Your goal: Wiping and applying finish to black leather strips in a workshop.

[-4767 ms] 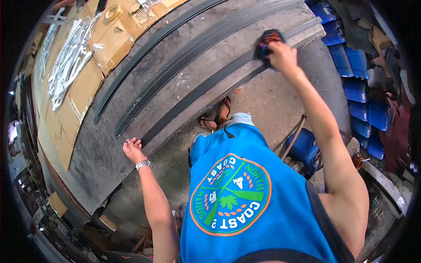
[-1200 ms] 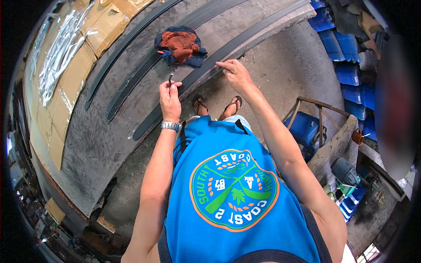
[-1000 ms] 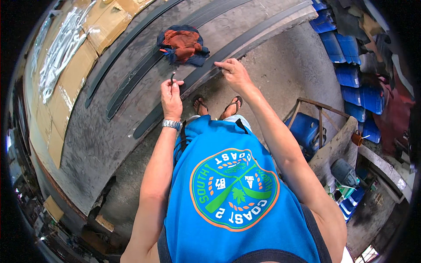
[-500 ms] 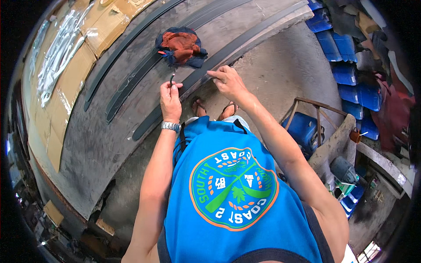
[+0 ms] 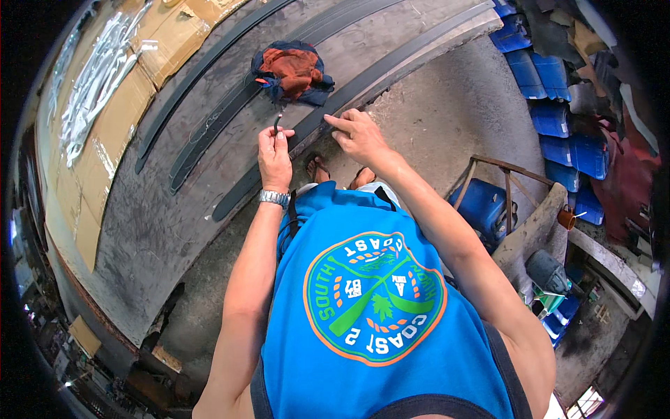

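Observation:
My left hand (image 5: 275, 162) pinches a small black curved piece (image 5: 277, 124) between thumb and fingers, its pale tip pointing up; its exact kind is too small to make out. To the right, my right hand (image 5: 359, 136) hangs over the near edge of the table, index finger stretched out and the others partly curled. That fingertip is close to a long dark strip (image 5: 241, 188) along the table's near edge; I cannot tell whether it touches. Just beyond my hands lies a crumpled orange-red and dark blue cloth (image 5: 293, 70).
More long dark strips (image 5: 202, 73) lie across the grey table (image 5: 139, 237). Cardboard (image 5: 105, 164) with a bundle of white strips (image 5: 98, 91) covers its left side. On the right are stacked blue pieces (image 5: 548, 119), a blue container (image 5: 481, 206) and a metal frame (image 5: 513, 167).
My right hand has shifted slightly left and down, a little nearer the left hand. The left hand still holds the black piece and has barely moved.

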### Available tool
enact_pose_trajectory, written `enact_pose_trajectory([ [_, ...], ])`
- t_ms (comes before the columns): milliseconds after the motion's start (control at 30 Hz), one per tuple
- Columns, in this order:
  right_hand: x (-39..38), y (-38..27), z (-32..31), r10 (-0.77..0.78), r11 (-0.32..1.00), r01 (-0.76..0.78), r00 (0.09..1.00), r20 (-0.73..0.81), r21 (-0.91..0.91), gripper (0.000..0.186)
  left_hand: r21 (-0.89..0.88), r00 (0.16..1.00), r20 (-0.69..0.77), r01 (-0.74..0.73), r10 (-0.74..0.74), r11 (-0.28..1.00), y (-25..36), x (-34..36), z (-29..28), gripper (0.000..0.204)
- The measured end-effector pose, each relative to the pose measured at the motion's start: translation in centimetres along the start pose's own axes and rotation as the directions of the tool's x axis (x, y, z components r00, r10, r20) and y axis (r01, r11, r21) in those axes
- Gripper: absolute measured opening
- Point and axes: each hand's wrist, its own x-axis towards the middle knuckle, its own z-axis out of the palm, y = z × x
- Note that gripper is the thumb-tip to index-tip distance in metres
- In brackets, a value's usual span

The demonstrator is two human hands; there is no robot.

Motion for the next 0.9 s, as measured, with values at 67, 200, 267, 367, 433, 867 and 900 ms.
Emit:
enact_pose_trajectory([
  [67, 0.0, 0.0, 0.3, -0.090, 0.994, 0.090, 0.996, 0.011, -0.054, 0.035, 0.001, 1.000, 0.001, 0.003, -0.003, 1.000, 0.0, 0.0, 0.0, 0.016],
  [200, -0.2, -0.2, 0.6, -0.110, 0.993, 0.110, 0.994, 0.004, -0.045, 0.036, -0.017, 1.000, 0.016, -0.006, 0.006, 1.000, -0.3, 0.1, 0.0, 0.016],
  [267, -0.4, 0.0, 1.0, -0.127, 0.991, 0.128, 0.992, 0.023, -0.034, 0.040, -0.016, 1.000, 0.025, 0.005, -0.005, 1.000, -0.3, 0.0, -0.1, 0.016],
  [367, -0.9, -0.7, 0.7, -0.076, 0.997, 0.075, 0.995, 0.065, 0.027, 0.037, -0.012, 1.000, 0.028, 0.003, -0.002, 1.000, -0.3, -0.2, -0.4, 0.016],
  [433, -1.0, -0.2, -0.2, -0.038, 0.998, 0.037, 0.999, 0.038, 0.046, 0.038, -0.002, 0.999, 0.037, -0.005, 0.005, 1.000, -0.3, -0.2, -0.6, 0.017],
  [867, 2.1, 5.2, -5.0, 0.304, 0.952, -0.302, 0.938, -0.166, 0.037, 0.042, -0.019, 0.999, 0.051, 0.008, -0.007, 1.000, -0.4, -0.1, -0.4, 0.016],
  [900, 2.3, 5.3, -5.0, 0.301, 0.953, -0.300, 0.939, -0.164, 0.029, 0.042, -0.011, 0.999, 0.052, 0.007, -0.006, 1.000, -0.3, -0.1, -0.5, 0.016],
])
